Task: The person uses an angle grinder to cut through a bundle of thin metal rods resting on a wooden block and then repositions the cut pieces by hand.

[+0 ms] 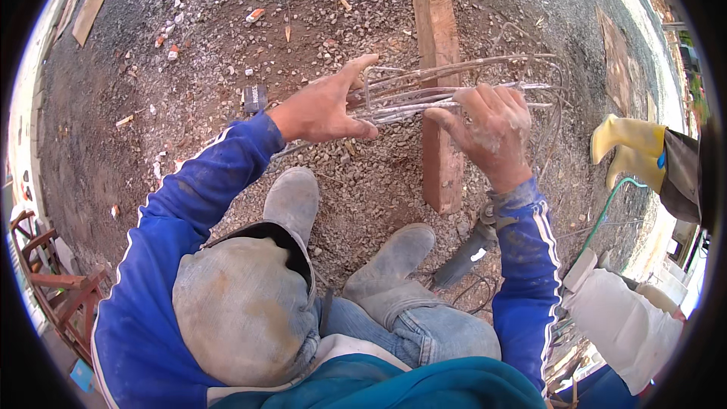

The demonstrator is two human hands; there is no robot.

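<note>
A bundle of thin steel rods bent into long rectangular loops, like rebar stirrups (405, 108), lies across a wooden beam (443, 159). My right hand (494, 127) grips the rods from above over the beam, fingers curled round them and thumb stretched to the left. At the loops' left end is my left hand (322, 104), its thumb and fingers spread wide around the bent ends; whether it touches them I cannot tell. Below my right wrist lies a dark grey power tool (466, 257) resembling an angle grinder, partly hidden by my sleeve.
Gravel and rubble cover the ground. A small black packet (255, 98) lies beside my left wrist. At the right stands a person in yellow boots (634, 142), near a green hose (603, 214); another in white (621, 322) is lower right. Reddish frames (64, 282) stand lower left.
</note>
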